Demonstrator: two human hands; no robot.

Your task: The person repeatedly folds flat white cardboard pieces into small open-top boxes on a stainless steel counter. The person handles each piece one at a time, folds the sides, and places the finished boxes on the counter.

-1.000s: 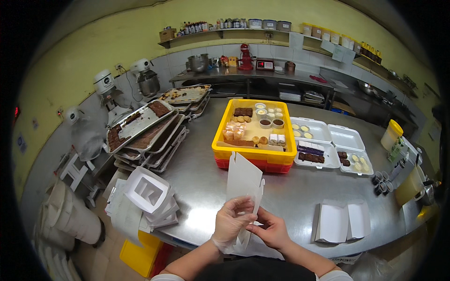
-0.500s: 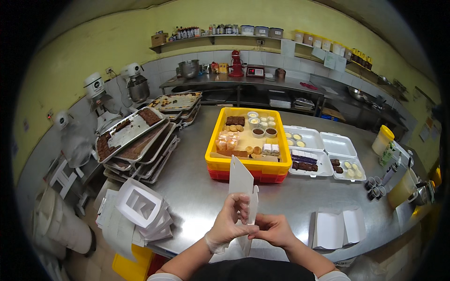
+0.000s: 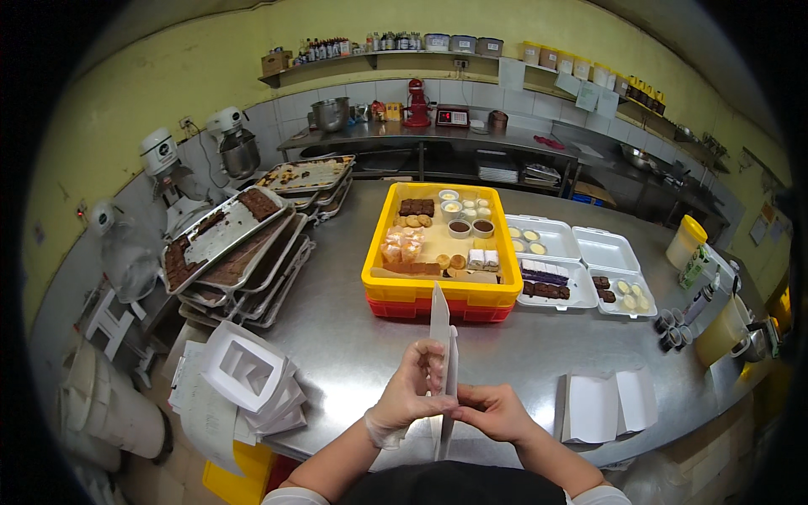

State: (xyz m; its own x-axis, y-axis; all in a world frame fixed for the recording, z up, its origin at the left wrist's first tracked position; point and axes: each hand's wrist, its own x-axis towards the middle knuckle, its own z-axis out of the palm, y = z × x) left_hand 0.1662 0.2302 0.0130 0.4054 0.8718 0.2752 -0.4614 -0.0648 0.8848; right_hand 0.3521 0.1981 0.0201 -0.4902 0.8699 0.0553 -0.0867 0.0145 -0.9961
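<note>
A flat white cardboard box blank (image 3: pixel 441 337) is held upright, edge-on to the camera, over the near edge of a stainless steel table (image 3: pixel 522 353). It is gripped from both sides: the left hand (image 3: pixel 412 391), covered by a thin clear glove, is closed around its lower left face, while the right hand (image 3: pixel 492 412) is pinched on its bottom edge at about 5 o'clock from the left. The two hands are seen touching each other at the fold.

At 12 o'clock from the hands, a yellow crate (image 3: pixel 438 244) stacked on a red crate (image 3: pixel 438 310) is filled with brownies, biscuits, small cakes and two cups of dark sauce. At 2 o'clock, open white foam clamshell boxes (image 3: pixel 581 261) are laid out, some with pastries inside. At 3 o'clock, just beside the right forearm, an opened white carton (image 3: pixel 610 404) is lying flat on the table. At 9 o'clock, a stack of folded white window boxes (image 3: pixel 248 379) is resting at the table's corner. At 10 o'clock, metal baking trays (image 3: pixel 231 252) holding brownie slabs are piled up, with stand mixers (image 3: pixel 231 147) lined along the yellow wall behind them.
</note>
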